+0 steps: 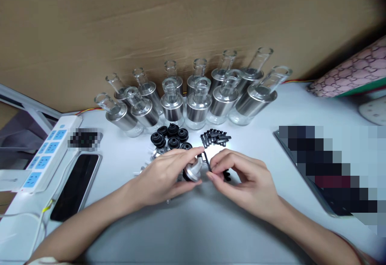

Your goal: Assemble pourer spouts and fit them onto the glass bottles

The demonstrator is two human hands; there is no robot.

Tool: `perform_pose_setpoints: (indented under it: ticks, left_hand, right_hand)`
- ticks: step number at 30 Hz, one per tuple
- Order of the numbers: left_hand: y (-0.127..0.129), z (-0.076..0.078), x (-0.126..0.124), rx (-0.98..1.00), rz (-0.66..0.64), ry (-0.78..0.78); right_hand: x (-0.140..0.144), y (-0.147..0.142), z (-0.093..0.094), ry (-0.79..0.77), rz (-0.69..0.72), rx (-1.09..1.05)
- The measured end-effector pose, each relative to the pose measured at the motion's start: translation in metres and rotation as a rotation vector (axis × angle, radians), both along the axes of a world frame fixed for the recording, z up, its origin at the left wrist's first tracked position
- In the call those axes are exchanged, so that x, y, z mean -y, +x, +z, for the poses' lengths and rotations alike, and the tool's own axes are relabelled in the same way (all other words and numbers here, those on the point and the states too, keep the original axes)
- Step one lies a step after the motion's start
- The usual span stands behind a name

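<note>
While L hand (163, 176) grips silver cap (193, 171) | R hand (241, 178) pinches black clip (206, 161) | 12 glass bottles (171, 104) look empty

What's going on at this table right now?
A person sits at a white table. The left hand pinches a small silver cap, while the right hand holds a thin black piece against it. Behind the hands lie black rubber rings, a pile of black pieces and two rows of glass bottles.
</note>
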State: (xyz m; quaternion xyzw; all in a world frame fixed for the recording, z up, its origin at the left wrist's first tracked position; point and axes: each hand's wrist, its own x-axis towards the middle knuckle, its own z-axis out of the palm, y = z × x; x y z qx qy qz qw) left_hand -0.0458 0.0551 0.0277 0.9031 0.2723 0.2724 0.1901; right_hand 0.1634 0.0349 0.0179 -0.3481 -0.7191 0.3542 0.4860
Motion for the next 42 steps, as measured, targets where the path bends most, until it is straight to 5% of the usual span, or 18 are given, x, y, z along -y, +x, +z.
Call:
perform_pose_setpoints:
  ticks: [4, 9, 13, 26, 42]
  left_hand:
    - [0.002, 0.004, 0.0, -0.034, -0.031, -0.022]
    - [0.004, 0.007, 0.0, -0.09, -0.073, -0.097]
    - [0.004, 0.007, 0.001, -0.094, -0.095, -0.14]
    - [0.002, 0.008, 0.003, -0.109, -0.136, -0.138]
    - [0.003, 0.007, 0.003, -0.113, -0.214, -0.032]
  right_hand:
    - [0.0, 0.0, 0.001, -0.096, 0.057, -0.03]
    - [-0.004, 0.0, 0.001, -0.509, 0.118, -0.221]
    - [-0.009, 0.003, 0.0, -0.662, 0.233, -0.28]
    - [-0.013, 0.008, 0.003, -0.778, 0.457, -0.306]
    - [-0.008, 0.011, 0.007, -0.587, 0.362, -0.08]
